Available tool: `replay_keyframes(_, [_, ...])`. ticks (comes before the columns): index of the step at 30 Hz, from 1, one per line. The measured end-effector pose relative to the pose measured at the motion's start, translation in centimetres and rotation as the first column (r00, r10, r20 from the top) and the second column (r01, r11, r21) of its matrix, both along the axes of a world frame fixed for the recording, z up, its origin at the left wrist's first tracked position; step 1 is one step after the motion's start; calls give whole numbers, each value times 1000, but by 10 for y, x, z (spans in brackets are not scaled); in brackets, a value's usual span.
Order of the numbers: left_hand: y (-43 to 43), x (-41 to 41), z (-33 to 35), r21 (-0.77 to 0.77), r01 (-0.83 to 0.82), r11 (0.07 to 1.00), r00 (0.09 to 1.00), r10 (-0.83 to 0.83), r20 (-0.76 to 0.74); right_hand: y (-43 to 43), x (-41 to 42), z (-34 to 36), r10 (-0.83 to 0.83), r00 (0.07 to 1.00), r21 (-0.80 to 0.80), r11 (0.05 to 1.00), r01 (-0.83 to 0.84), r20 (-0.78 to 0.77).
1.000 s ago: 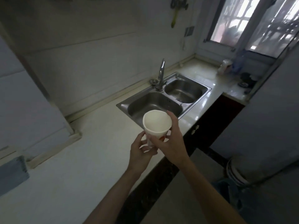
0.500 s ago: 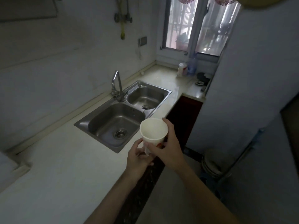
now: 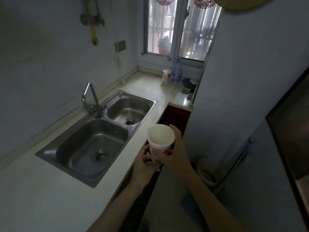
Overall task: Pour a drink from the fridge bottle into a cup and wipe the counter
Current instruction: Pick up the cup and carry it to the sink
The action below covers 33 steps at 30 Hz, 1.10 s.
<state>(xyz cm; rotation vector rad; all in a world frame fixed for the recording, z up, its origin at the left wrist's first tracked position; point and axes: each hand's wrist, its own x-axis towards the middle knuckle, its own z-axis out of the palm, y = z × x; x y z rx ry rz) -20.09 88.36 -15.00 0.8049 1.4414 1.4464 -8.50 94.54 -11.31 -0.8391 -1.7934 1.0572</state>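
A white paper cup [image 3: 160, 140] with a small red mark low on its side is held upright in front of me, above the counter's front edge. It looks empty inside. My right hand [image 3: 177, 153] wraps its right side. My left hand [image 3: 145, 163] grips its base from below and the left. The pale counter [image 3: 50, 198] runs along the left. The tall grey fridge [image 3: 242, 97] stands to the right, its doors closed.
A steel double sink [image 3: 95, 139] with a tap [image 3: 91, 99] is set in the counter. At the far end stand a plastic bottle [image 3: 177, 72], a can [image 3: 166, 76] and a small stove burner [image 3: 189, 84] under the window. Dark cabinets sit below.
The view has swung right from the counter's left part to the sink, window and fridge. Both hands keep the cup in the same hold, carried along to the right.
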Motion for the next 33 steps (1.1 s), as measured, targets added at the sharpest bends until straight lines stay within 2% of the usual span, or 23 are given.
replay_keyframes(5, [74,-19,-3,0,45,999,998,-45,39,66,-13,-1,-50,999,-32,998,51,17])
replay_keyframes(10, [143,-31,-2,11,103,995,995,-103,4,133,-24,-1,-84,995,-36,996,86,56])
replay_keyframes(17, [218,-35,-10,13,97,995,995,-97,30,205,-28,0,-135,987,-17,990,137,84])
replay_keyframes(22, [271,-35,-16,-4,81,997,996,-81,30,257,-29,-4,-157,987,-6,988,157,46])
replay_keyframes(33, [410,-16,-30,-22,-21,1000,999,22,46,404,-17,-25,-50,993,-83,995,59,103])
